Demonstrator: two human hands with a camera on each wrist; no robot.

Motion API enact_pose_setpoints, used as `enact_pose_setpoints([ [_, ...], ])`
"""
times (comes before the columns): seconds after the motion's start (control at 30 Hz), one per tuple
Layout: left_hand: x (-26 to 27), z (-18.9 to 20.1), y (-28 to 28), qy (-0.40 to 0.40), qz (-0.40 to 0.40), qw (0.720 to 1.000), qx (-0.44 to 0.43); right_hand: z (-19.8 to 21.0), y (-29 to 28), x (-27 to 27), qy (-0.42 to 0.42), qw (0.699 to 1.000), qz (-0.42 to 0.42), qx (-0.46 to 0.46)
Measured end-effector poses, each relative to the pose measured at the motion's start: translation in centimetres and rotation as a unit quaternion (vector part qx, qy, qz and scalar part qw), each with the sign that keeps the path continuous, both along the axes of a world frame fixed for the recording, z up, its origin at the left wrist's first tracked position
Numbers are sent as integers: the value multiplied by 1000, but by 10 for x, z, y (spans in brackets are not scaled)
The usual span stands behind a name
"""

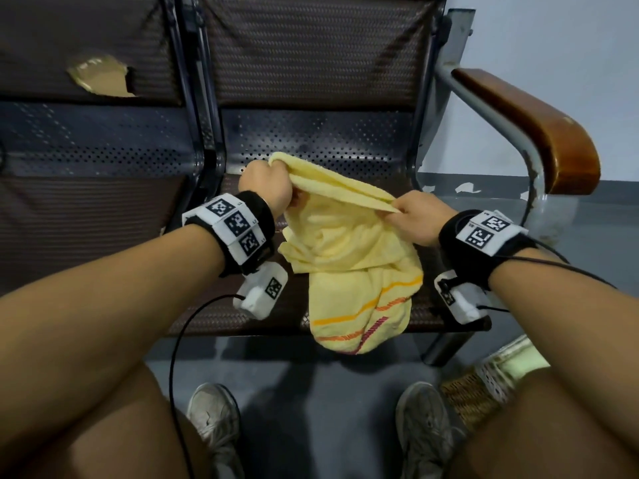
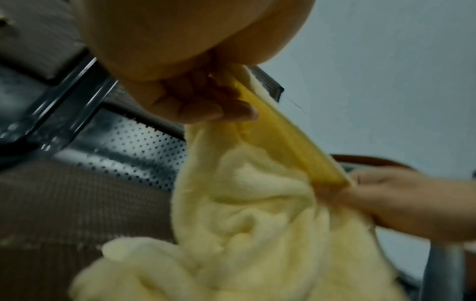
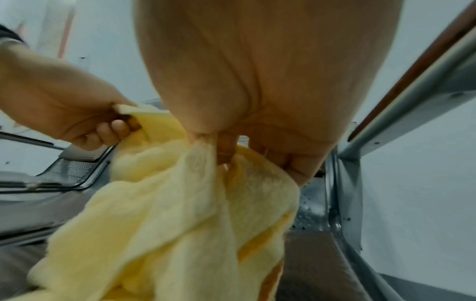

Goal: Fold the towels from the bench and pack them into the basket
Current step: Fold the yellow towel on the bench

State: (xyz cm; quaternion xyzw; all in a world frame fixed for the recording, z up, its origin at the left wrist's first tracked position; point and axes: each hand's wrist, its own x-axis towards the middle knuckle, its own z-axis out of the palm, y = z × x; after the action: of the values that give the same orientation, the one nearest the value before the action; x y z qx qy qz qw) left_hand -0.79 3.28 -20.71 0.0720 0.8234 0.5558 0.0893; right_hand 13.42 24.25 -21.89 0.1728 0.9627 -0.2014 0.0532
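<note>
The towel (image 1: 349,257) hangs soft and limp below my left hand (image 1: 266,188) and right hand (image 1: 420,219), each pinching its top hem, its tail slumped on the bench (image 1: 269,316) (corners look the surest hold).

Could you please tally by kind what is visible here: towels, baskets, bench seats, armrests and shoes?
Yellow towel: 1
Woven basket, partly visible: 1
Bench seats, left and right: 2
Wooden armrest: 1
Shoes, left and right: 2
Total: 7
</note>
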Motion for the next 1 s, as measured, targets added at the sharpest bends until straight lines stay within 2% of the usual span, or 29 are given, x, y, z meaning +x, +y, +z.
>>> enact_pose_setpoints([
  [0.1,2,-1,-1,7,9,1000,-16,1,5,6,-49,998,-27,32],
  [0.13,0,-3,-3,28,-8,999,-18,4,6,7,-41,997,-41,46],
  [0.2,2,-6,-6,84,-85,991,-54,11,7,8,22,995,-72,70],
  [0.27,7,-9,-7,103,-148,978,-102,17,5,8,90,991,-72,72],
  [0.33,6,-10,-7,119,-143,974,-130,19,3,8,111,990,-56,71],
  [0.4,-2,-10,-6,149,-85,974,-147,20,5,11,99,991,-44,79],
  [0.53,-22,-9,-15,78,-26,995,-58,14,12,17,6,997,-9,78],
  [0.6,-28,-10,-20,80,-30,993,-87,11,14,18,-9,998,3,59],
  [0.67,-29,-10,-21,81,-40,990,-106,11,17,19,17,999,-24,46],
  [0.77,-27,-5,-23,39,-100,994,-27,12,26,21,85,991,-94,30],
  [0.87,-21,-5,-25,-33,-146,988,31,12,27,24,109,988,-103,24],
  [0.93,-20,-8,-25,-13,-134,991,-8,13,25,27,110,990,-86,14],
  [1.0,-22,-10,-27,51,-105,988,-98,15,24,28,111,992,-58,7],
])
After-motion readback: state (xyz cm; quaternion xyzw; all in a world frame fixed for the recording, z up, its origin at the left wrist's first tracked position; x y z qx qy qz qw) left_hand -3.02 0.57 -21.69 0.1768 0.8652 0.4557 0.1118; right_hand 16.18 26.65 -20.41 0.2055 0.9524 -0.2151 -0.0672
